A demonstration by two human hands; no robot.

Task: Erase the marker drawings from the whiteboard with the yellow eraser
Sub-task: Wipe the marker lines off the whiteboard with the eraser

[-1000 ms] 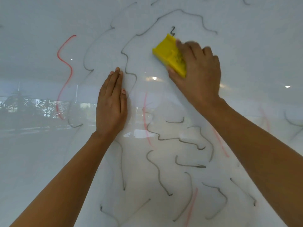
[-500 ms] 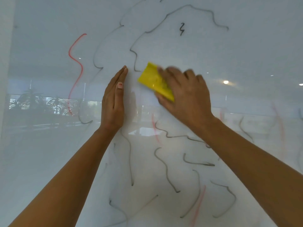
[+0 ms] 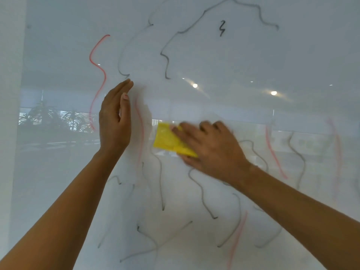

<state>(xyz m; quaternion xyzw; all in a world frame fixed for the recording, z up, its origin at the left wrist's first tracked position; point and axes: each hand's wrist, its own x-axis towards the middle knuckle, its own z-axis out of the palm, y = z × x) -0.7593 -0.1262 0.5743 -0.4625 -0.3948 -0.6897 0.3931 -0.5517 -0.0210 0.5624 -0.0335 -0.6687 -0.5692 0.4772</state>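
The right hand grips the yellow rectangular foam eraser, fingers spread over its top and thumb under its lower edge, pressing it against the glossy white whiteboard near the middle. The left hand is open, fingers straight and together, just left of the eraser. Wavy grey and red marker lines surround both hands, with a small black zigzag above.
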